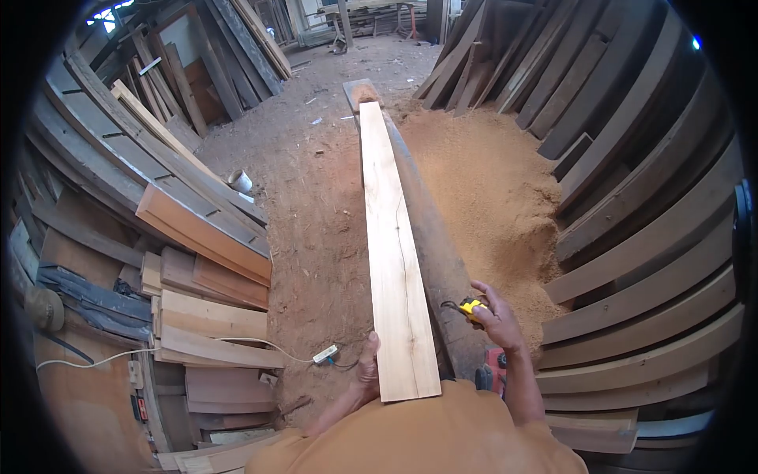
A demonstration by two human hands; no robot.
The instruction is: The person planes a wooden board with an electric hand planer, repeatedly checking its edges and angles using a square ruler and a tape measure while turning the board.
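Note:
A long pale wooden board (395,261) with a dark crack along its grain lies lengthwise in front of me, its near end close to my body. My left hand (366,371) grips the board's left edge near that end, thumb on top and fingers hidden below. In my right hand (499,320) is a yellow and black tape measure (471,307), held right of the board above a dark plank bench (442,261). A red and black power tool (495,371) sits beneath my right forearm, partly hidden.
Sawdust (482,189) is heaped right of the bench. Leaning planks (632,158) line the right side, and stacked boards (209,316) fill the left. A white power socket (324,354) with a cable and a white cup (240,182) are on the ground.

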